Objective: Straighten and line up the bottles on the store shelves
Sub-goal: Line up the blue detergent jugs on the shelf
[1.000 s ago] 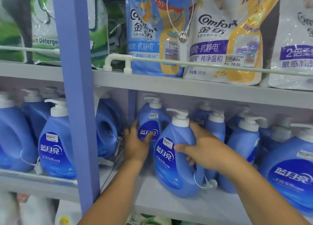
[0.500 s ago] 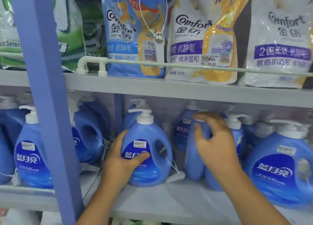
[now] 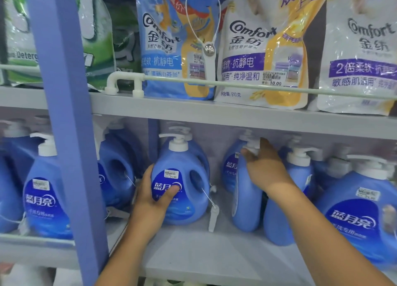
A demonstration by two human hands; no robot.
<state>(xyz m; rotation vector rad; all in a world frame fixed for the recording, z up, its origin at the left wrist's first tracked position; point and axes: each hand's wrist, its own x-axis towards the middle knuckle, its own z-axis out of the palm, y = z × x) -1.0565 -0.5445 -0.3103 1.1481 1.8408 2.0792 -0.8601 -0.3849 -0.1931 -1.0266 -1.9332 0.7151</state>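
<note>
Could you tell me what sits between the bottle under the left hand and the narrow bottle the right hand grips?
In the head view, a white security tag hangs there over bare shelf.

The blue refill pouch point(image 3: 171, 49) and the white-and-yellow pouch point(image 3: 257, 49) both read "Comfort 金纺"; the latter bears a "10.00" price sticker and "910克". The front pump bottle point(image 3: 180, 184) reads "蓝月", its sticker "25.00". The green bag point(image 3: 94, 49) shows "Deterg".
</note>
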